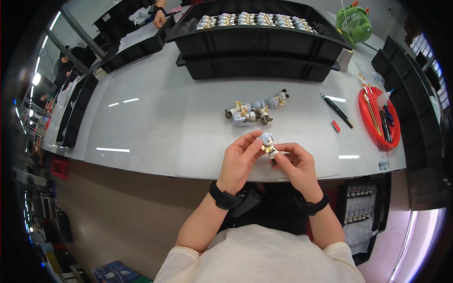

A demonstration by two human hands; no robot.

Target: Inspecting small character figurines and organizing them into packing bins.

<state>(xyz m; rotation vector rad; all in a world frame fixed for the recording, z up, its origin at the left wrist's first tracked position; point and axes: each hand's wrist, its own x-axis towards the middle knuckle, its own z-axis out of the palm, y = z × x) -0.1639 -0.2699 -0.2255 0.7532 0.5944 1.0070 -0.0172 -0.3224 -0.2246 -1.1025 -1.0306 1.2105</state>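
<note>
At the top of the frame a stack of black plastic trays (257, 45) is seen, the uppermost filled with a row of small figurines (255, 20). At the right edge a red oval dish (367, 123) is loaded with brushes and pens. A small glossy figurine (268, 144) — grey-blue round head, pale body — is pinched at centre frame, above the near edge of the smooth grey desk (155, 127), between the fingertips of the left hand (240, 162) and the right hand (295, 165). Just above, a cluster of like figurines (255, 109) is laid loose.
</note>
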